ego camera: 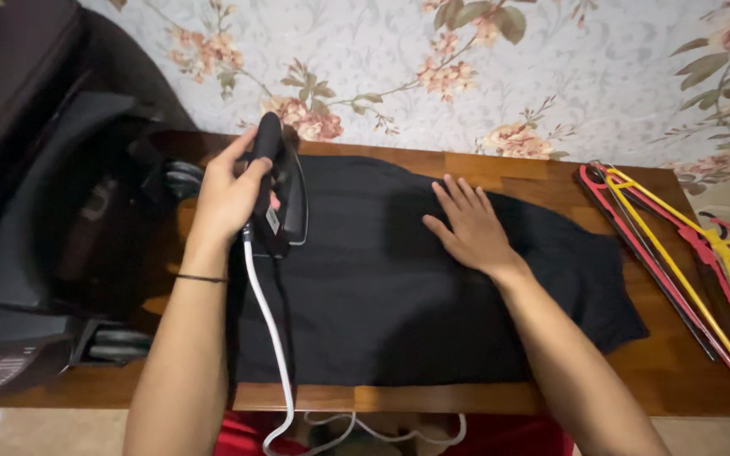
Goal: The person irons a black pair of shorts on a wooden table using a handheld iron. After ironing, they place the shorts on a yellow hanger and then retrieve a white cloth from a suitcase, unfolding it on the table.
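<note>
Garment (399, 287) ironing underway | left hand (228, 198) fingers closed around iron (279, 190) | right hand (471, 226) spread flat, holding nothing | next pass needs smooth cloth.

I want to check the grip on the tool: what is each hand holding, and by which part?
The left hand holds the black iron by its handle. The right hand holds nothing; it lies flat on the black garment.

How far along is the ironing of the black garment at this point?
Done: the black cloth garment lies spread flat on the brown wooden table. In hand: the left hand grips the black electric iron at the garment's left edge, while the right hand presses flat on the cloth. Left: most of the cloth lies right of the iron, and the red and yellow plastic hangers sit unused.
</note>
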